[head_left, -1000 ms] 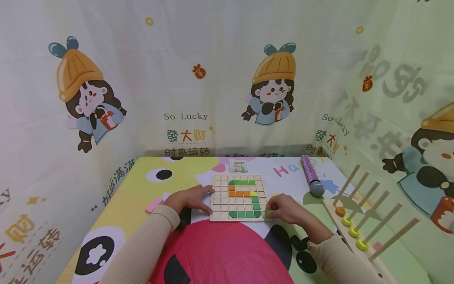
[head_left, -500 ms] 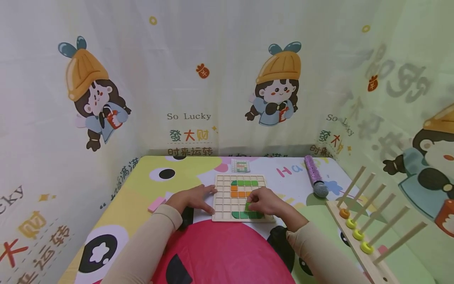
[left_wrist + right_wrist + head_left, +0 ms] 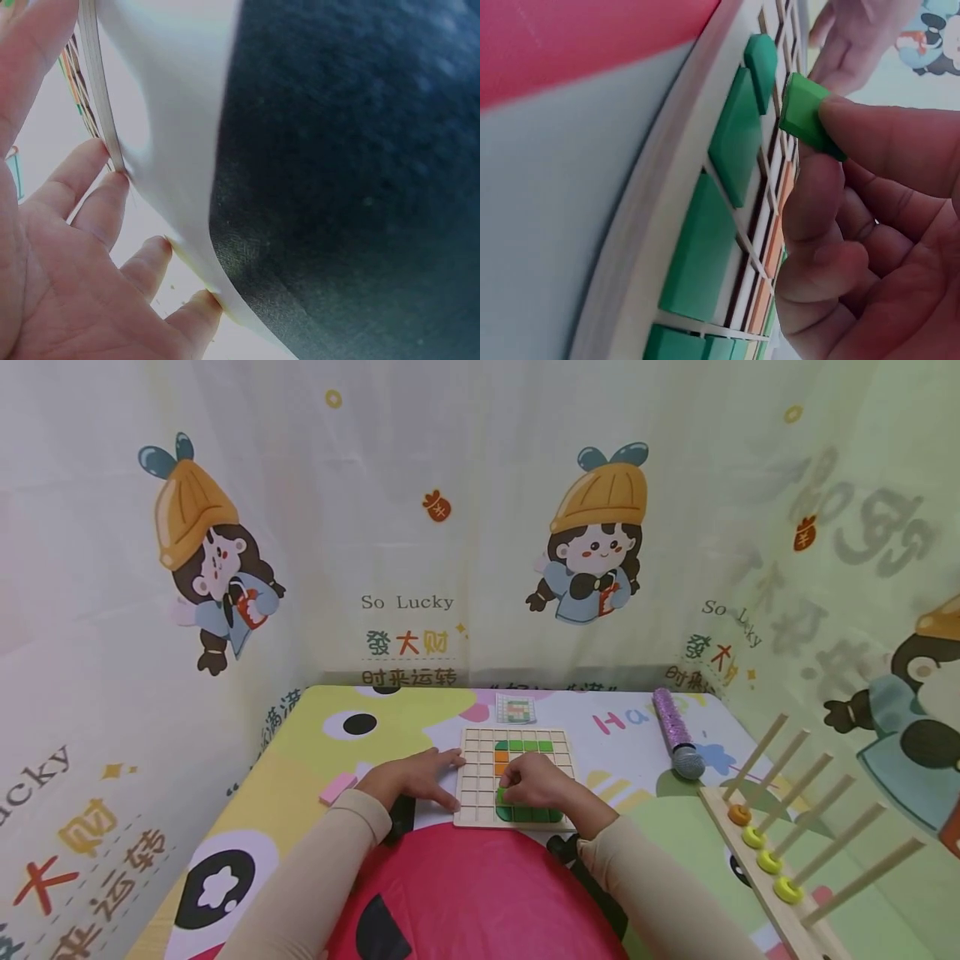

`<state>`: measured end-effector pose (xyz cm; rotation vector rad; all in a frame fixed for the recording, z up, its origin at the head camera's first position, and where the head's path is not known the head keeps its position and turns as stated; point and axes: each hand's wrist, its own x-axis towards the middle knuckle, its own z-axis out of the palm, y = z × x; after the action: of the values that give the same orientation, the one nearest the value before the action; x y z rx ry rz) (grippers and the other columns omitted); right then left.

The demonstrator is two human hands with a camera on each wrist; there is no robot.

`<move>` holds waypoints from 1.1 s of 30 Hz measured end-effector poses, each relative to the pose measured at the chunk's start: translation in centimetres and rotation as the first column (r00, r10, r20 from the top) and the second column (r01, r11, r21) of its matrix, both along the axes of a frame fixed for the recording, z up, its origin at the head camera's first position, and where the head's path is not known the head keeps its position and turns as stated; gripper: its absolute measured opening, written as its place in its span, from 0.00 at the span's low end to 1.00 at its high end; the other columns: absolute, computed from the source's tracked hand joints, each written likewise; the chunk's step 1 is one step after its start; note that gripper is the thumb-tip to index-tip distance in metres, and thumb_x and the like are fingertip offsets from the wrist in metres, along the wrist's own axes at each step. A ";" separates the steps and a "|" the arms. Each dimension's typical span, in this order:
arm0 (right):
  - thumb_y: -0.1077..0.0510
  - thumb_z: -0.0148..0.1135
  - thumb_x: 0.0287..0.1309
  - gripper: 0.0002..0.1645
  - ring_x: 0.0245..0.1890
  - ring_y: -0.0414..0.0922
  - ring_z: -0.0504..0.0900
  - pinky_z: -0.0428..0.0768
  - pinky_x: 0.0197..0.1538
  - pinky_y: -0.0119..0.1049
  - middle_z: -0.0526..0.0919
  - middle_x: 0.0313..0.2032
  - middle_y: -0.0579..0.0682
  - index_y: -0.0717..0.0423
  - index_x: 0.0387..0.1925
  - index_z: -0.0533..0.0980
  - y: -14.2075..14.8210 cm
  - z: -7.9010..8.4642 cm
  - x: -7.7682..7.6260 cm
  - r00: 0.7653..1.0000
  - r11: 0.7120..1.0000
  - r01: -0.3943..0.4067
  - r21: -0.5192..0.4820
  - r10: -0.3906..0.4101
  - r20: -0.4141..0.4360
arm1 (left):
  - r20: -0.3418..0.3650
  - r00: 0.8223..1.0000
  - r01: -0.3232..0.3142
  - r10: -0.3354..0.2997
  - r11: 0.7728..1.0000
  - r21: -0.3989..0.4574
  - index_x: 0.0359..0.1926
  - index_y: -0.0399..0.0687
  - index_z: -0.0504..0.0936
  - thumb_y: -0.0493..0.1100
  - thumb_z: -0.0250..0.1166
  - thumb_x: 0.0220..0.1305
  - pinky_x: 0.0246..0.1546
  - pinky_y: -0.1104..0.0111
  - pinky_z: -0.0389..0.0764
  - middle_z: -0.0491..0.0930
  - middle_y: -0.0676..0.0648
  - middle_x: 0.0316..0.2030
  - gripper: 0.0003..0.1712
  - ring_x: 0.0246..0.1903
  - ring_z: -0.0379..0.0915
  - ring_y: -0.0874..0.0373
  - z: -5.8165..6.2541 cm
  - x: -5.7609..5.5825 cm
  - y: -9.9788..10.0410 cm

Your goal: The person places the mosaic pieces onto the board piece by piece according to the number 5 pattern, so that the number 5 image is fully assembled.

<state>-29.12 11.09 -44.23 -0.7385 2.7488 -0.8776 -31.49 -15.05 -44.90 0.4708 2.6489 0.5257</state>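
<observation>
A wooden grid board (image 3: 475,782) lies on the table with coloured tiles in its cells. Thumb and fingers of my right hand (image 3: 542,782) pinch a light green square tile (image 3: 804,112), held just above the board's front middle. A row of dark green tiles (image 3: 699,247) fills part of the near row; light green tiles (image 3: 531,746) line a far row. Two orange tiles (image 3: 501,763) show at the left of the pattern, and my right hand hides other cells. With fingers spread, my left hand (image 3: 411,778) touches the board's left edge.
Behind the board lies a small pattern card (image 3: 516,709). A purple glittery microphone (image 3: 677,731) is at the back right. On the right stands a wooden peg rack (image 3: 761,862) with orange and yellow rings. A pink block (image 3: 337,787) sits left of my left hand.
My right hand has carried the green tile from the board's right edge leftward over its front middle. My left hand has stayed at the left edge. The head view has shifted slightly.
</observation>
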 end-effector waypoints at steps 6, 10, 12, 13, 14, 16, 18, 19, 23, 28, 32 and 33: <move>0.64 0.70 0.54 0.06 0.31 0.38 0.75 0.77 0.37 0.33 0.82 0.24 0.40 0.49 0.26 0.85 -0.4 -0.6 -0.3 1.000 1.000 0.018 0.012 -0.018 -0.009 | -0.002 1.000 0.010 -0.010 1.000 -0.005 0.79 0.62 0.62 0.63 0.79 0.52 0.73 0.38 0.62 0.60 0.40 0.78 0.57 0.78 0.50 0.40 0.2 0.2 -0.1; 0.65 0.70 0.53 0.05 0.32 0.37 0.76 0.79 0.40 0.35 0.84 0.25 0.41 0.52 0.28 0.85 -0.8 -0.9 -0.4 0.999 1.000 0.014 0.010 -0.013 -0.044 | -0.001 1.000 0.012 -0.012 1.000 -0.008 0.79 0.62 0.62 0.63 0.79 0.52 0.73 0.38 0.61 0.60 0.41 0.78 0.57 0.78 0.51 0.40 0.4 0.2 -0.2; 0.65 0.70 0.53 0.04 0.32 0.38 0.77 0.80 0.41 0.36 0.85 0.26 0.42 0.53 0.28 0.86 -1.0 -1.0 -0.3 0.998 1.000 0.015 0.020 -0.014 -0.065 | -0.002 1.000 0.014 -0.014 1.000 -0.009 0.79 0.62 0.63 0.62 0.79 0.52 0.73 0.38 0.61 0.60 0.41 0.78 0.56 0.78 0.51 0.40 0.4 0.3 -0.3; 0.65 0.70 0.54 0.05 0.32 0.38 0.77 0.80 0.41 0.36 0.85 0.26 0.42 0.53 0.28 0.86 -1.1 -1.1 -0.2 0.997 0.999 0.016 0.031 -0.014 -0.074 | -0.003 1.000 0.016 -0.016 1.000 -0.011 0.78 0.63 0.64 0.62 0.79 0.52 0.73 0.39 0.61 0.60 0.42 0.78 0.55 0.78 0.51 0.40 0.4 0.3 -0.3; 0.66 0.70 0.54 0.05 0.33 0.39 0.77 0.81 0.41 0.36 0.85 0.26 0.42 0.52 0.28 0.86 -1.2 -1.2 -0.1 0.997 0.999 0.017 0.042 -0.013 -0.083 | -0.004 1.000 0.017 -0.017 1.000 -0.012 0.78 0.63 0.64 0.62 0.79 0.52 0.73 0.39 0.61 0.61 0.42 0.78 0.55 0.78 0.51 0.40 0.3 0.3 -0.4; 0.66 0.71 0.54 0.06 0.34 0.39 0.79 0.81 0.42 0.37 0.86 0.26 0.42 0.52 0.28 0.87 -1.5 -1.3 0.1 0.995 0.997 0.020 0.069 -0.013 -0.101 | -0.006 1.000 0.023 -0.023 1.000 -0.015 0.78 0.63 0.65 0.63 0.79 0.52 0.73 0.39 0.62 0.61 0.42 0.78 0.55 0.78 0.51 0.40 0.3 0.3 -0.4; 0.66 0.71 0.55 0.06 0.35 0.40 0.80 0.81 0.43 0.38 0.86 0.27 0.42 0.51 0.28 0.87 -1.7 -1.3 0.2 0.993 0.995 0.025 0.093 -0.014 -0.117 | -0.010 0.999 0.031 -0.031 0.999 -0.016 0.78 0.62 0.65 0.63 0.78 0.52 0.73 0.40 0.62 0.61 0.43 0.78 0.54 0.78 0.52 0.40 0.2 0.3 -0.4; 0.65 0.71 0.56 0.06 0.36 0.40 0.80 0.82 0.43 0.38 0.87 0.28 0.42 0.51 0.29 0.88 -1.8 -1.2 0.3 0.992 0.994 0.029 0.105 -0.016 -0.121 | -0.013 0.999 0.035 -0.035 0.999 -0.016 0.78 0.62 0.65 0.62 0.78 0.53 0.73 0.40 0.62 0.61 0.43 0.78 0.54 0.78 0.52 0.41 0.2 0.3 -0.5; 0.64 0.71 0.57 0.05 0.37 0.41 0.81 0.83 0.41 0.39 0.88 0.31 0.43 0.51 0.30 0.89 -2.1 -1.0 0.7 0.989 0.989 0.053 0.138 -0.033 -0.146 | -0.019 0.999 0.039 -0.040 0.999 -0.016 0.78 0.62 0.65 0.62 0.78 0.53 0.73 0.41 0.62 0.61 0.43 0.78 0.54 0.78 0.52 0.41 0.2 0.2 -0.5; 0.63 0.72 0.58 0.05 0.35 0.41 0.82 0.83 0.38 0.38 0.89 0.32 0.43 0.50 0.31 0.89 -2.2 -1.1 0.9 0.982 0.986 0.066 0.152 -0.037 -0.187 | -0.006 1.000 0.025 -0.025 1.000 -0.018 0.78 0.62 0.64 0.62 0.79 0.52 0.74 0.40 0.61 0.61 0.44 0.78 0.55 0.79 0.50 0.40 0.5 0.3 -0.4; 0.62 0.72 0.58 0.04 0.34 0.40 0.82 0.83 0.39 0.38 0.88 0.30 0.42 0.50 0.31 0.88 -2.2 -1.3 0.9 0.977 0.990 0.051 0.131 -0.023 -0.212 | 0.000 1.000 0.018 -0.018 1.000 -0.025 0.79 0.62 0.64 0.62 0.79 0.52 0.74 0.38 0.60 0.60 0.46 0.79 0.56 0.79 0.49 0.41 0.8 0.4 -0.5; 0.61 0.71 0.59 0.04 0.34 0.40 0.82 0.82 0.39 0.38 0.88 0.30 0.42 0.50 0.31 0.88 -2.1 -1.4 0.9 0.978 0.992 0.045 0.122 -0.018 -0.209 | -0.001 1.000 0.021 -0.021 0.999 -0.026 0.79 0.61 0.64 0.62 0.79 0.52 0.74 0.38 0.60 0.60 0.46 0.79 0.56 0.79 0.49 0.40 0.7 0.4 -0.6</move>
<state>-28.25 8.95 -45.65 -0.8072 2.9729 -0.6580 -31.09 -15.66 -44.16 0.4908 2.6462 0.4842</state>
